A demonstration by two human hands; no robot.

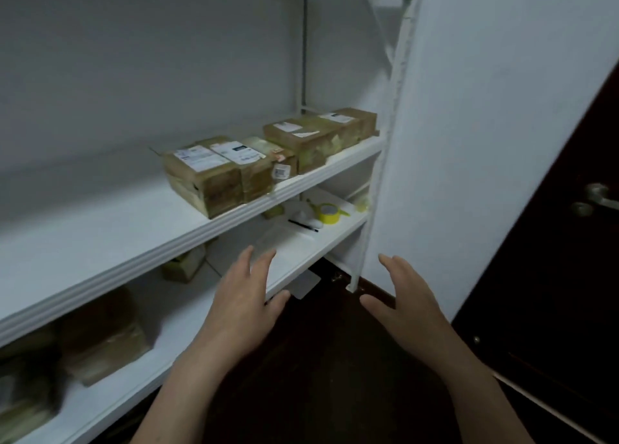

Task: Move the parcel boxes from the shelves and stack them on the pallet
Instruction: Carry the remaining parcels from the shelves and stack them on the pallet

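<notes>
Two bare hands apart and holding nothing, left hand [239,304] and right hand [403,301] with fingers spread before the lower shelf [291,262], parcel boxes [264,162] lined along the middle shelf [140,242] front edge, yellow tape roll [328,213] below.

A small parcel storeroom: white shelves [187,239] above and left of the left hand [239,306] carry taped, labelled boxes [217,175]; tape [329,213] and a pen [303,226] lie beyond it; a dark door [552,259] stands right of the right hand [405,306].
</notes>
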